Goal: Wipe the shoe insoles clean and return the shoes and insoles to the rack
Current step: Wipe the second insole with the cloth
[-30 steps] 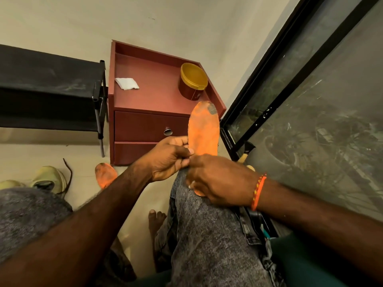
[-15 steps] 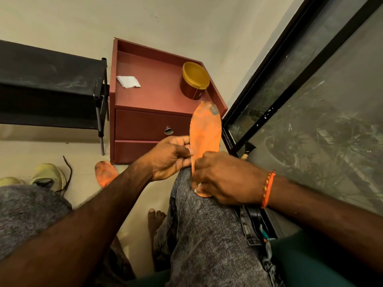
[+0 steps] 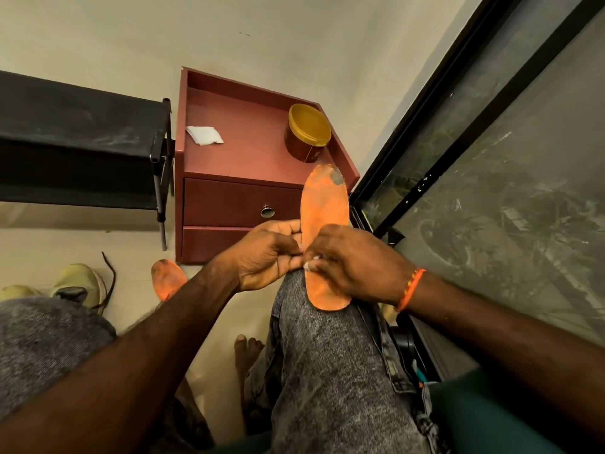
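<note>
Resting on knee: insole (image 3: pixel 324 204) | pinched between both hands' fingers (image 3: pixel 296 228)

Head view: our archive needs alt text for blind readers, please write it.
A seated person's left hand steadies an orange insole on their knee while the right hand rubs it with a small white wipe. A second insole lies on the floor beside a red nightstand.

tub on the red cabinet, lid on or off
Lid on. The tub stands upright on the red cabinet, its yellow lid covering the whole top.
</note>
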